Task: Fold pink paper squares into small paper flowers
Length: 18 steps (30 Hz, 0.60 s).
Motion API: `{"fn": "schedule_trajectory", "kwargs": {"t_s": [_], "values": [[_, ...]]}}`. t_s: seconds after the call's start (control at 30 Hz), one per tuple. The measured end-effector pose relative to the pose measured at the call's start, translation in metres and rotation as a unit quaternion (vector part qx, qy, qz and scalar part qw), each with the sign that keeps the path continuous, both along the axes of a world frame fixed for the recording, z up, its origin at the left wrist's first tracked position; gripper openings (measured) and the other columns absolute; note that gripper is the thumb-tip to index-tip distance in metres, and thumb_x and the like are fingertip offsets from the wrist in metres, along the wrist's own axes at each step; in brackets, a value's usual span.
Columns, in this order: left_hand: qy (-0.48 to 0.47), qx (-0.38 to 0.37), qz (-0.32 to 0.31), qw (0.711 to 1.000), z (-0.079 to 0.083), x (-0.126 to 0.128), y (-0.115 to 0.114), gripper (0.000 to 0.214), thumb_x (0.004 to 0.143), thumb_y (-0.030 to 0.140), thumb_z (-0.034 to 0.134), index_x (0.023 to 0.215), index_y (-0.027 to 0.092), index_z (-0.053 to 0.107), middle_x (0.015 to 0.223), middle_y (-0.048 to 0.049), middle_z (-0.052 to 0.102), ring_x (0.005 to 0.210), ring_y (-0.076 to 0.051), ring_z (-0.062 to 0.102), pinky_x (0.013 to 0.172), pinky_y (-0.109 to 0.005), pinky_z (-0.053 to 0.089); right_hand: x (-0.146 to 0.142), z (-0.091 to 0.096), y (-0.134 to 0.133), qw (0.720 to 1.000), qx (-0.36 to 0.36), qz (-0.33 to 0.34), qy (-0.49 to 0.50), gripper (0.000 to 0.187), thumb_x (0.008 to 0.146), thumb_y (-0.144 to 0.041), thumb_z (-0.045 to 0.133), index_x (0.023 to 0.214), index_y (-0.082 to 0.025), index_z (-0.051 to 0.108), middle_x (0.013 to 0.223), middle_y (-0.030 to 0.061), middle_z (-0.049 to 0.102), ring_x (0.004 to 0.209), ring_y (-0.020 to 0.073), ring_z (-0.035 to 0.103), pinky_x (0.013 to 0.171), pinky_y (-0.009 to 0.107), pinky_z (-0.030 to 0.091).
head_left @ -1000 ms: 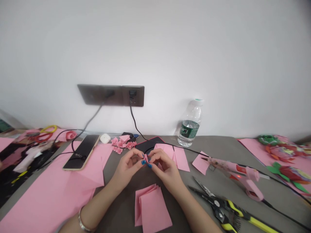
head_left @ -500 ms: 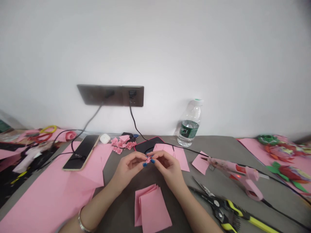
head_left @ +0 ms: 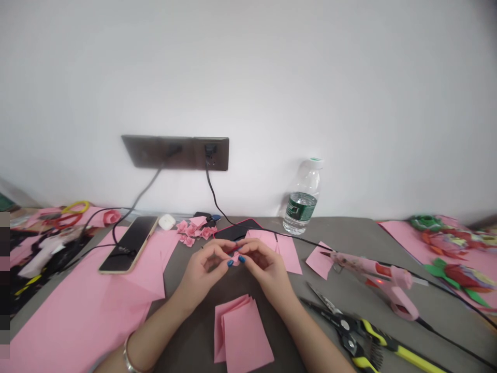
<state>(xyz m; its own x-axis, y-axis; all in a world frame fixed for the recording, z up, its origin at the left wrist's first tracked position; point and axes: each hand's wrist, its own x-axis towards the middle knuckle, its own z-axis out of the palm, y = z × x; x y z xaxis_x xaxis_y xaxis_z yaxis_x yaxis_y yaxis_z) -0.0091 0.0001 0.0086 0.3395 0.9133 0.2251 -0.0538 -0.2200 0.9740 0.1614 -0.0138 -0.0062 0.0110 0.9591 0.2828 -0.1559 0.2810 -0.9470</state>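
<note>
A small folded piece of pink paper is pinched between the fingertips of both hands, above the middle of the grey table. My left hand grips its left side with thumb and fingers, and my right hand its right side. Fingers hide much of its shape. Just behind my left hand lies a cluster of small pink paper flowers. Below my hands rests a stack of pink paper pieces. Pink paper sheets lie behind my right hand.
A pink glue gun with a lit red light and yellow-black scissors lie at right. A water bottle stands by the wall. A phone sits on large pink sheets at left. Black cables cross the table.
The fingers have shifted slightly around the small pink paper, which now looks rounder and less spiky. Both hands stay in the same place; the other things have not moved.
</note>
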Motion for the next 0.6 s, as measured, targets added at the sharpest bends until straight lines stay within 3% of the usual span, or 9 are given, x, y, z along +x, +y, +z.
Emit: {"fn": "schedule_trajectory", "kwargs": {"t_s": [0.17,0.4,0.5,0.6], "values": [[-0.011,-0.007,-0.016,1.0,0.0,0.0013,-0.0014,0.012,0.086,0.017,0.06,0.074,0.018,0.059,0.1,-0.0077,0.068,0.099,-0.018,0.065,0.087,-0.029,0.052,-0.0001,0.0009,0.0005,0.999,0.031,-0.013,-0.025,0.009,0.081,-0.03,0.07,0.078,-0.021,0.068,0.089,0.0047,0.058,0.084,0.0187,0.058,0.07,0.028,0.047],[0.012,0.022,0.058,0.998,-0.0013,-0.0006,0.0005,0.006,0.082,0.014,0.062,0.08,0.019,0.059,0.084,-0.0006,0.065,0.083,-0.014,0.066,0.075,-0.023,0.054,-0.0026,-0.0019,-0.0014,1.0,-0.016,0.018,0.004,0.012,0.082,-0.031,0.07,0.084,-0.021,0.063,0.08,0.0019,0.061,0.075,0.0168,0.059,0.069,0.028,0.046],[0.039,0.044,0.091,0.994,-0.0001,-0.001,-0.0007,0.007,0.08,0.016,0.064,0.079,0.019,0.059,0.078,0.0011,0.063,0.077,-0.014,0.066,0.073,-0.023,0.054,-0.0027,-0.0024,-0.0011,1.0,-0.01,0.023,-0.001,0.015,0.08,-0.03,0.071,0.092,-0.022,0.064,0.085,0.0026,0.061,0.076,0.0166,0.059,0.069,0.028,0.047],[0.083,0.081,0.097,0.988,0.0007,-0.0006,-0.0017,0.007,0.079,0.015,0.065,0.078,0.02,0.06,0.076,0.0015,0.063,0.073,-0.013,0.064,0.068,-0.021,0.053,-0.0023,-0.002,-0.0001,1.0,0.009,0.02,-0.013,0.009,0.081,-0.027,0.07,0.087,-0.021,0.066,0.084,0.0028,0.061,0.076,0.0167,0.058,0.069,0.028,0.047]]}}
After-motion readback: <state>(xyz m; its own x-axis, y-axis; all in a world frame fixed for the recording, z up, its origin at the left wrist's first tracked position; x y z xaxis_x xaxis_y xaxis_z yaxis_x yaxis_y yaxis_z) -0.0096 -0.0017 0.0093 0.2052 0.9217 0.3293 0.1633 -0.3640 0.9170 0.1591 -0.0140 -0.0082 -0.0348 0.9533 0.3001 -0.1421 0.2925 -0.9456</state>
